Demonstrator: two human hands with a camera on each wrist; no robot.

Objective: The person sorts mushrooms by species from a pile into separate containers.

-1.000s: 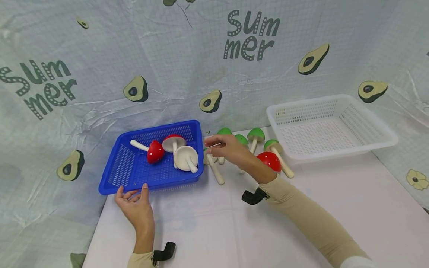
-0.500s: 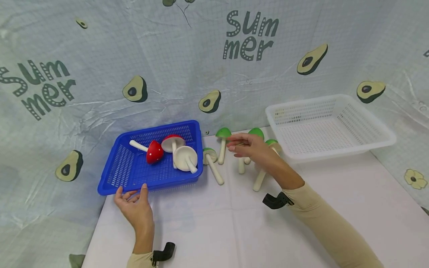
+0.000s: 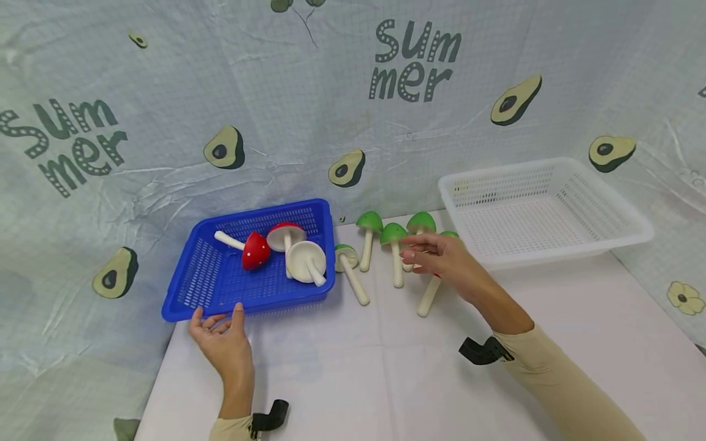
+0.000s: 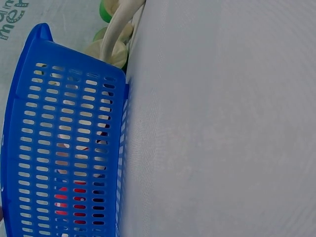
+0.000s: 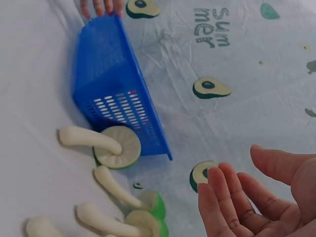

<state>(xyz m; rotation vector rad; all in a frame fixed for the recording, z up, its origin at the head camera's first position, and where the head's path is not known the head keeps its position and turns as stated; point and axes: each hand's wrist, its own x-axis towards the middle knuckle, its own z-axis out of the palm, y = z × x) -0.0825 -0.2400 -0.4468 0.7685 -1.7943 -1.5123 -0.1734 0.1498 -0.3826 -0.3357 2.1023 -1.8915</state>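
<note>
Toy mushrooms lie about in the head view. My left hand holds the front rim of a blue basket, fingertips and thumb at its edge. Inside are several red-capped mushrooms; one shows its pale underside. My right hand, fingers extended and thumb apart in the right wrist view, hovers over the loose mushrooms with nothing held. Beneath it a mushroom's white stem sticks out, a sliver of red at its hidden cap. A green-capped mushroom lies by its fingertips.
Several other green-capped mushrooms lie between the baskets, one close beside the blue basket. A white basket stands at the back right. A printed cloth hangs behind the white table.
My right hand has moved right, from beside the blue basket to over the right-hand mushrooms, uncovering green-capped ones at the left and middle. My left hand stays at the basket rim.
</note>
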